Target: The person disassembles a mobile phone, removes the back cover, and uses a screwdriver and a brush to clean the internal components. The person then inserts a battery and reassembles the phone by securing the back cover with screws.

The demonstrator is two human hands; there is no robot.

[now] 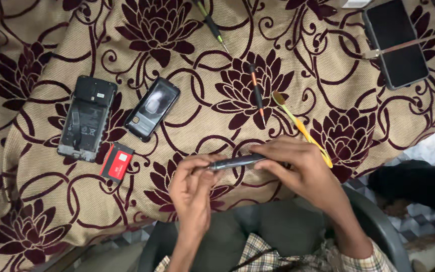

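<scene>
Both my hands hold a thin dark phone (237, 162) edge-on, just above the near edge of the cloth. My left hand (192, 189) grips its left end with fingers and thumb. My right hand (298, 168) closes over its right end. Just beyond my right hand lies a yellow-handled brush (302, 128), and a black and orange screwdriver (256, 93) lies beside it.
A beige cloth with dark red flowers (41, 196) covers the table. On it lie an opened phone body (86, 118), a dark back cover (152, 108), a red and black battery (117, 161), a green screwdriver (211, 24) and a black phone (396, 43) at the far right.
</scene>
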